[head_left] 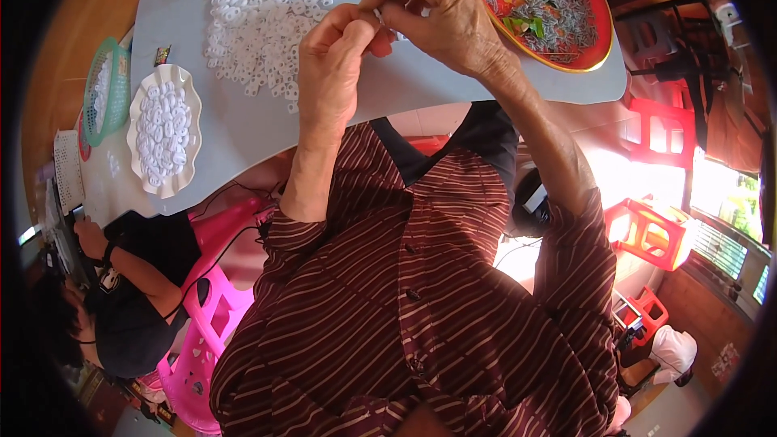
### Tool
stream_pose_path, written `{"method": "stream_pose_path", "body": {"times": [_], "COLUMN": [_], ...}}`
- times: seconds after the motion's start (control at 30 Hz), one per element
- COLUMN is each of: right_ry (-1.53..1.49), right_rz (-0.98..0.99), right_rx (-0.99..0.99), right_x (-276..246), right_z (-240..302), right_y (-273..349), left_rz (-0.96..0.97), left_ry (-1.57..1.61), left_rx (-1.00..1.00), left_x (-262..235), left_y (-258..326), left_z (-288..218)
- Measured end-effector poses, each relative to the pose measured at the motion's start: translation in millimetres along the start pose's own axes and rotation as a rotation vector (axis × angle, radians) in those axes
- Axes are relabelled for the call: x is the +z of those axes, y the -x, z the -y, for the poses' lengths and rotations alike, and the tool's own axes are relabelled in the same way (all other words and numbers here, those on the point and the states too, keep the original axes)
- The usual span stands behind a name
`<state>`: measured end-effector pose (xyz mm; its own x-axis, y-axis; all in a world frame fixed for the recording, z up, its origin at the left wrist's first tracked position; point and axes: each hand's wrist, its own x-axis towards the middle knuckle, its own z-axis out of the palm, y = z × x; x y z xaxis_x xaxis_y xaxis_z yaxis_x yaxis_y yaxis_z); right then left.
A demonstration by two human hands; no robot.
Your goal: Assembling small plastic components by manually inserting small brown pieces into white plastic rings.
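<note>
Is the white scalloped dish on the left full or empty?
Full: the white scalloped dish is heaped nearly rim to rim with small white plastic pieces.

Head view, close, steeply downward.

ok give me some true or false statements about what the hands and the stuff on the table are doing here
1. Both hands meet over the grey table, the left hand and right hand pinching a small white plastic piece. True.
2. The round red tray holds fruit. False: it holds greyish small pieces.
3. The loose heap of white plastic pieces lies on the table left of the hands. True.
4. The white scalloped dish is empty. False: it holds white pieces.
5. The green mesh basket sits by the red tray. False: it sits at the table's far left.
</note>
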<state>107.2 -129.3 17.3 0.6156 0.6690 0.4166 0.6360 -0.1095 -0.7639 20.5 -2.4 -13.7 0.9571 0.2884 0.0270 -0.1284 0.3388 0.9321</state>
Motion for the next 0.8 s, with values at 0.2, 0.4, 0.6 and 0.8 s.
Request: {"method": "stream_pose_path", "body": {"times": [0.2, 0.4, 0.6, 0.8], "right_ry": [-0.053, -0.148, -0.267, -0.391], "right_rz": [-0.097, -0.065, -0.093, -0.086], "right_rx": [0.088, 0.150, 0.145, 0.145], "right_x": [8.0, 4.4, 5.7, 3.3], "right_z": [-5.8, -6.6, -11.6, -9.2], "right_y": [7.2, 9.0, 11.6, 15.7], "left_rz": [-0.021, 0.024, 0.079, 0.056], "left_ry": [-0.002, -0.023, -0.193, 0.026], "left_rx": [0.087, 0.103, 0.175, 0.084], "left_x": [10.7, 11.8, 7.0, 9.2], "left_y": [2.6, 4.7, 2.9, 2.7], "left_z": [-0.2, 1.4, 3.4, -1.5]}}
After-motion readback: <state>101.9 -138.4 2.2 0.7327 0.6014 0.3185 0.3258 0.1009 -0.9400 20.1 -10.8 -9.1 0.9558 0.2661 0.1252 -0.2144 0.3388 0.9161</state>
